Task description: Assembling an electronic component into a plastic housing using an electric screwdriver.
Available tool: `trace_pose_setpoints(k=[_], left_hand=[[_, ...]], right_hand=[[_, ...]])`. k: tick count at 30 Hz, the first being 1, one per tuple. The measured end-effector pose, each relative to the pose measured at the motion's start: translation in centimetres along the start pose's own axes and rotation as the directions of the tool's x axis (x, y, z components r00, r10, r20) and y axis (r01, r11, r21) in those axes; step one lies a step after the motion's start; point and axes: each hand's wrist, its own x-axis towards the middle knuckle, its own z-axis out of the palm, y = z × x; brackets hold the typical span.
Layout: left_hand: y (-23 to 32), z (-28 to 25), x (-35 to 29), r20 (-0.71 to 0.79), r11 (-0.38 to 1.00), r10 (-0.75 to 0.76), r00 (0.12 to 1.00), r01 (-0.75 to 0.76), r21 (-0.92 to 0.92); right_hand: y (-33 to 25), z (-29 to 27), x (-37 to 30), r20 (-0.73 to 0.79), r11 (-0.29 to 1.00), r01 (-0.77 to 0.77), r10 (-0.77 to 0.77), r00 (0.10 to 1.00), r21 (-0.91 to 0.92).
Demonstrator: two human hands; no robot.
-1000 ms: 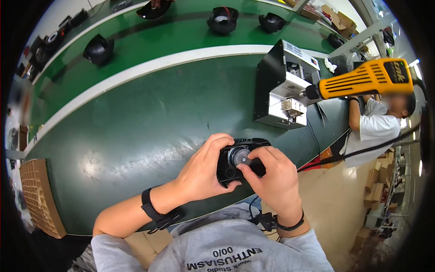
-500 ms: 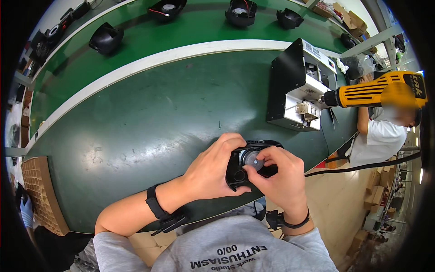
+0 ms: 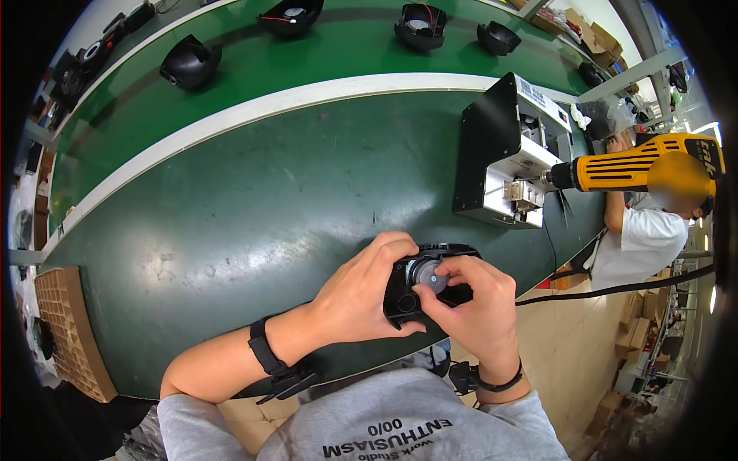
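Observation:
A black plastic housing is held at the near edge of the green bench. My left hand is closed round its left side, fingers over the far rim and thumb at the near rim. Inside the housing sits a round grey speaker-like disc with a shiny rim and a small bright dot in its middle. My right hand pinches the disc between thumb and fingertips. The housing's right part is mostly hidden behind that hand.
Beyond a white rail, several black housings stand on a green belt. A black-and-silver machine stands right of centre, with a yellow electric screwdriver beside it. A divided cardboard tray lies far left; a co-worker sits right.
The housings on the belt have shifted slightly right. A blue-gloved hand at the far left edge is gone from view. My hands keep nearly the same hold on the housing and disc.

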Motion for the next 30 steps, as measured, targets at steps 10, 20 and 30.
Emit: trace_pose_setpoints(k=[10, 20, 30], left_hand=[[0.1, 0.0, 0.1, 0.010, 1.000, -0.009, 1.000, 0.009, 0.002], [0.6, -0.3, 0.0, 0.020, 0.999, -0.021, 1.000, 0.022, -0.044], [1.2, 0.0, 0.2, 0.124, 0.876, 0.186, 0.975, -0.222, 0.429]], right_hand=[[0.1, -0.1, -0.2, -0.013, 1.000, 0.011, -0.010, 1.000, 0.021], [-0.1, -0.2, -0.5, 0.002, 0.999, 0.021, -0.021, 1.000, 0.027], [0.8, -6.0, 0.4, -0.130, 0.938, -0.050, 0.100, 0.986, 0.343]])
